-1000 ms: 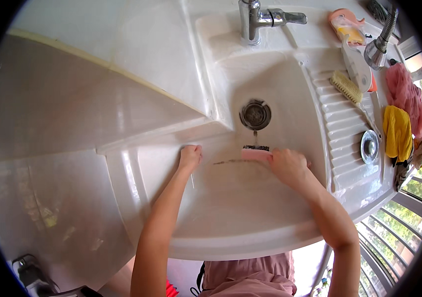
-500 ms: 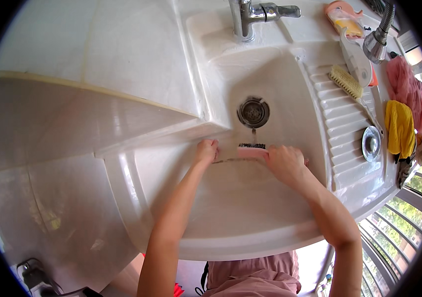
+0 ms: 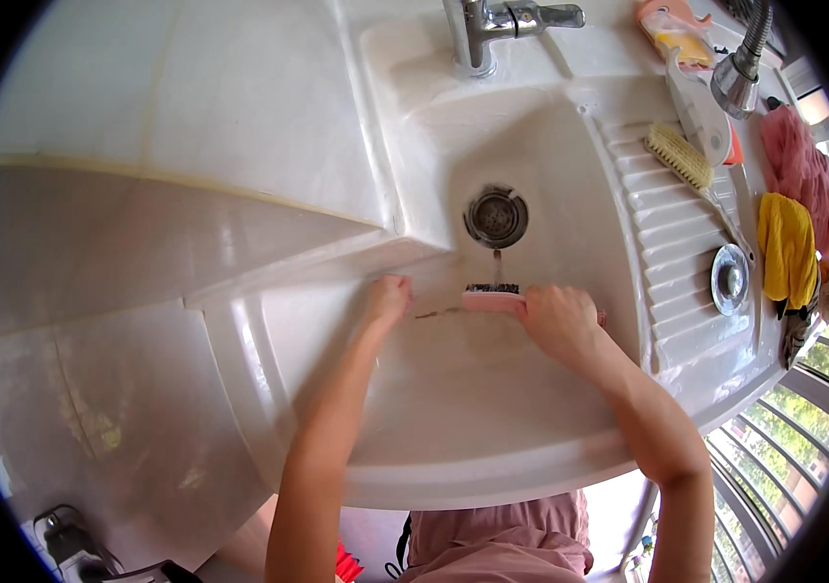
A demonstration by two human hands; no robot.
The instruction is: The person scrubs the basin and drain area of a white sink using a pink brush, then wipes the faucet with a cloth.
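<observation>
Gripping pink brush (image 3: 488,302): right fingers (image 3: 537,303) | left fingers (image 3: 400,284): fisted | open basin floor (image 3: 483,403) before front rim (image 3: 492,486)

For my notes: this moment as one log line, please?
right hand: holds pink brush | left hand: curled | sink: dark streak between hands

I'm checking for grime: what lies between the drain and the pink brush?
In the head view, a narrow dark streak lies in the sink between the drain and the pink brush.
</observation>
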